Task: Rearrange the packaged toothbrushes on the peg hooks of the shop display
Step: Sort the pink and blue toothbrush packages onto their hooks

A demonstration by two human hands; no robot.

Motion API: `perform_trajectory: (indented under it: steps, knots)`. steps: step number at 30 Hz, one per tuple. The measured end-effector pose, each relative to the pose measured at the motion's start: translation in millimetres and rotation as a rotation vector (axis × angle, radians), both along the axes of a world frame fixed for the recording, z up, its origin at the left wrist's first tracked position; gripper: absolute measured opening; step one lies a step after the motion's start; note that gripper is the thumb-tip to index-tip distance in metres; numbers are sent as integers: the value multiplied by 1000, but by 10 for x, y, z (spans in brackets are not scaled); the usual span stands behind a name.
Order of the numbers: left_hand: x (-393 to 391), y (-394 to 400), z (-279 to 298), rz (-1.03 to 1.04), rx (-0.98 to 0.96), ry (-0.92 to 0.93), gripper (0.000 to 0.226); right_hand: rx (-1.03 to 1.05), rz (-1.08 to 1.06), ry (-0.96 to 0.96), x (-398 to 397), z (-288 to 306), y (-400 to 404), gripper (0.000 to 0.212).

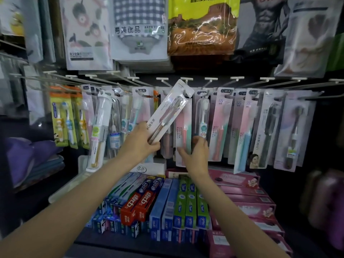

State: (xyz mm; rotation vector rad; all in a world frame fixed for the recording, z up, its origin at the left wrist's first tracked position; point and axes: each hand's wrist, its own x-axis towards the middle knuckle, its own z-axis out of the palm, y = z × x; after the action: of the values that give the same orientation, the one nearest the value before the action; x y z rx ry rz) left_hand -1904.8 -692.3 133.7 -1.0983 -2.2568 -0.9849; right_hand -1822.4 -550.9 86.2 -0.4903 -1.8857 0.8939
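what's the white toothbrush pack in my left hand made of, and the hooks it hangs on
White toothbrush pack: seemingly matte white card with a clear glossy plastic blister; glare streaks cross the bubble and the brush shows through. Left hand grips its lower end. Peg hooks: thin pale rods, likely coated metal wire, though plastic cannot be ruled out.
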Motion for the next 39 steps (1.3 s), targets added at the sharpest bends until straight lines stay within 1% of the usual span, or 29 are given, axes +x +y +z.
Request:
perform_trajectory:
  steps: [2,4,6,10,12,15,18,20,21,24,28,30,33,35,39]
  knots:
    - [8,10,-4,2,-13,7,39,-31,-26,-55,-116,57,2,52]
    - [4,11,-5,0,-12,16,37,-17,-89,-70,-167,106,-10,47]
    - [-21,-4,5,-5,-9,30,36,-6,-106,-34,-124,123,-30,42]
    - [-33,-8,0,-27,-9,21,36,129,-61,32,152,76,-1,54]
    - [-7,22,-30,-38,2,-3,36,185,-16,10,296,103,77,60]
    - [20,66,-74,-39,20,-19,37,273,-48,-109,462,275,258,62]
    - [37,93,-83,-21,18,-42,37,449,-111,-294,561,481,367,63]
    - [57,100,-80,-22,18,-67,37,593,-155,-446,566,506,354,64]
    - [74,100,-76,-23,21,-76,37,622,-167,-478,568,475,343,64]
    - [81,94,-52,-18,37,-80,35,530,-105,-433,619,318,321,62]
    - [70,93,-54,-15,28,-71,35,350,18,-381,824,147,390,50]
    - [72,130,-86,-12,32,-80,34,240,21,-309,951,83,441,42]
    - [91,220,-156,-33,65,-95,34,110,-35,-181,1116,54,503,31]
    - [112,275,-197,-24,75,-93,35,83,-60,-136,1186,71,518,32]
    - [168,315,-221,-6,103,-88,34,129,-90,-149,1209,140,522,41]
